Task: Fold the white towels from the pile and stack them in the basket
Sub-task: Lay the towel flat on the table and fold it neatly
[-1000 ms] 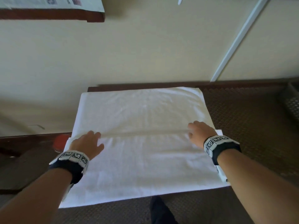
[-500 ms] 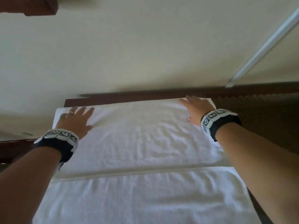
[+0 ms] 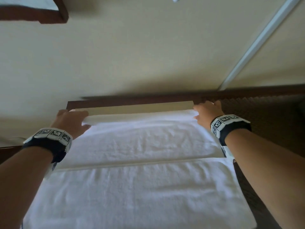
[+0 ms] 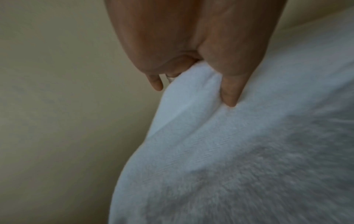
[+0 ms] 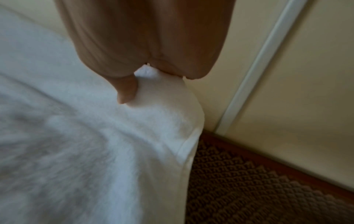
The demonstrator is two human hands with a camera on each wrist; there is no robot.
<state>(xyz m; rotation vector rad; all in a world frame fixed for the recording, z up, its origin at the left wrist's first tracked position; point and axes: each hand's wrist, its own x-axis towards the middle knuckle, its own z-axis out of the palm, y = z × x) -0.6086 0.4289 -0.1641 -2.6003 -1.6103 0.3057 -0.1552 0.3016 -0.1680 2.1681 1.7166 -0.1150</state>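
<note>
- White towel point(image 3: 140, 187): lies spread across the worktop point(image 3: 264, 116), already doubled once, a hemmed edge running crosswise through its middle; its far edge is raised off the surface at both corners.
- Left hand point(image 3: 71, 121): pinches the far left corner, thumb above the cloth and fingers beneath, as the left wrist view confirms.
- Right hand point(image 3: 208, 111): pinches the far right corner in the same manner, thumb pressed into the pile.
- Risk, uneven draw: if one hand leads as the far edge comes towards the body, the fold probably lands askew and the hems fail to meet.
- Risk, shallow grip: each pinch appears to take only the corner; the lower layer may slip free, or the middle may sag and trap a crease.
- Risk, drag: the layers beneath may shift with the pull.
- Worktop: a dark brown woven mat with a dark wooden rim.
- Room: a cream wall point(image 3: 148, 55) close behind, a white strip point(image 3: 257, 47) running diagonally across it, and a dark-framed object point(image 3: 49, 19) at upper left. Basket and pile are not in view.
</note>
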